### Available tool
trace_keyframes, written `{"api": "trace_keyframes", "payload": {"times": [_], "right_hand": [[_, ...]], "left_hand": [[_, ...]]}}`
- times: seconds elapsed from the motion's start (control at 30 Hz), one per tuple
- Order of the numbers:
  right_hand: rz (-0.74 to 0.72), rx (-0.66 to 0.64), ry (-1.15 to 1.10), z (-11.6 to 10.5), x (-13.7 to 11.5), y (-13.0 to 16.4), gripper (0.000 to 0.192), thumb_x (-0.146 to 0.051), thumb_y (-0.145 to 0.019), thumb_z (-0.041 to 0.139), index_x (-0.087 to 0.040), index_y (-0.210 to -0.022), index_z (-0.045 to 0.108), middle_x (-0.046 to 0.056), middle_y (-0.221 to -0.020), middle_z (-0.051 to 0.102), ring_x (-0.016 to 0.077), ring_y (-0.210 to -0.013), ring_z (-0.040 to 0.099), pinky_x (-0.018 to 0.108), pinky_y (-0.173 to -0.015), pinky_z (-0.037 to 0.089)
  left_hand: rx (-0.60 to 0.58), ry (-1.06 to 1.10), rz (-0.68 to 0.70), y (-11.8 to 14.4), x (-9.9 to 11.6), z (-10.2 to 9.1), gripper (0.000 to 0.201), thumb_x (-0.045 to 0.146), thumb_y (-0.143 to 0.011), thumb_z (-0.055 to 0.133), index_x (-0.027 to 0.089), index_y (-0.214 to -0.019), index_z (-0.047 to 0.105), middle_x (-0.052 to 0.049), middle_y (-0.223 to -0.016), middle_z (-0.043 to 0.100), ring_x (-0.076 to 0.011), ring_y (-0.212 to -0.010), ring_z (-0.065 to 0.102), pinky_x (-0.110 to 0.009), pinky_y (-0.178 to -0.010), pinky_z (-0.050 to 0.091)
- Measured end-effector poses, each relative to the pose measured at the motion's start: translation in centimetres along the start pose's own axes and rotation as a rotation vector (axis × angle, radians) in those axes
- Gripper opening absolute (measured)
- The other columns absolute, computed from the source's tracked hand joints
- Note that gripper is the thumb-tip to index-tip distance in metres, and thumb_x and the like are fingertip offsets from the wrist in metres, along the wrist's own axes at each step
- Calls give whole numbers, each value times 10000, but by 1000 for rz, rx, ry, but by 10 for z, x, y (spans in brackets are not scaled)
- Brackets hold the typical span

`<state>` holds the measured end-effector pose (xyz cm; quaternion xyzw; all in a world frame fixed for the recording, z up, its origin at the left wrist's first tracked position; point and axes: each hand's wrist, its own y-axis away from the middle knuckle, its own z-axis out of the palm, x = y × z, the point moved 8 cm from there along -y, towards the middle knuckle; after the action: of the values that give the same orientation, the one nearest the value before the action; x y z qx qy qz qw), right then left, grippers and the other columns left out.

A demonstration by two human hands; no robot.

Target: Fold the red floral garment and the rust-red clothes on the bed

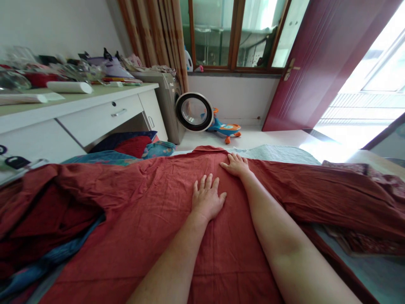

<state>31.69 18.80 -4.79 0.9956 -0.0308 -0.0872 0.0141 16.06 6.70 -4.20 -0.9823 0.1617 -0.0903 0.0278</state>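
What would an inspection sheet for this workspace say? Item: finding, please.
Surface: pale green cloth under the shirt.
Job's things: red shirt, spread out, creased; bunched at the image's left.
Clutter: desk crowded with small items, including a white roll; patterned cloth partly under the shirt.
Grippers: bare left hand and right hand, both palm down on the shirt, fingers apart; right nearer the collar.
Cables: nothing seen.
Surroundings: washing machine, round door open; blue-orange toy; red door, open.
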Motion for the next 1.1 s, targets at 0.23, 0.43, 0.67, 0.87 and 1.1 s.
{"api": "trace_keyframes", "payload": {"times": [0.23, 0.43, 0.67, 0.87, 1.1], "right_hand": [[79, 224, -58, -32, 26, -2, 531, -415, -935, 360, -179, -1385, 515, 113, -1436, 500, 276, -1304, 435, 389, -1075, 326], [114, 202, 10, -33, 35, 3, 385, -193, -857, 402, -195, -1078, 718, 122, -1210, 623, 273, -1136, 539, 350, -940, 411], [97, 128, 20, -19, 31, 8, 420, -314, -937, 330, -216, -1230, 614, 118, -1359, 530, 293, -1217, 485, 437, -1012, 362], [140, 150, -2, -18, 33, 7, 460, -315, -936, 333, -170, -1337, 504, 127, -1474, 431, 285, -1381, 322, 482, -1113, 245], [-131, 139, -60, -19, -2, 6, 457, -290, -920, 381, -227, -1354, 510, 63, -1473, 469, 248, -1322, 423, 420, -1096, 310]], "left_hand": [[-4, 1, -4, -1, 0, 1, 660, 592, -916, 356, 261, -1487, 366, -68, -1598, 277, -282, -1470, 214, -532, -1186, 164], [-6, -2, -3, 0, 0, 1, 660, 593, -921, 345, 258, -1489, 362, -65, -1601, 271, -278, -1472, 208, -535, -1184, 165], [-13, 3, -3, 0, 0, 0, 658, 594, -920, 345, 262, -1488, 360, -63, -1602, 270, -280, -1471, 207, -534, -1182, 172], [-26, -7, -3, 0, 1, -1, 663, 596, -921, 341, 262, -1493, 350, -62, -1604, 263, -280, -1472, 206, -530, -1183, 171], [1, -1, -4, 0, 0, 0, 656, 591, -918, 353, 261, -1485, 366, -62, -1598, 279, -275, -1470, 213, -530, -1183, 175]]}}
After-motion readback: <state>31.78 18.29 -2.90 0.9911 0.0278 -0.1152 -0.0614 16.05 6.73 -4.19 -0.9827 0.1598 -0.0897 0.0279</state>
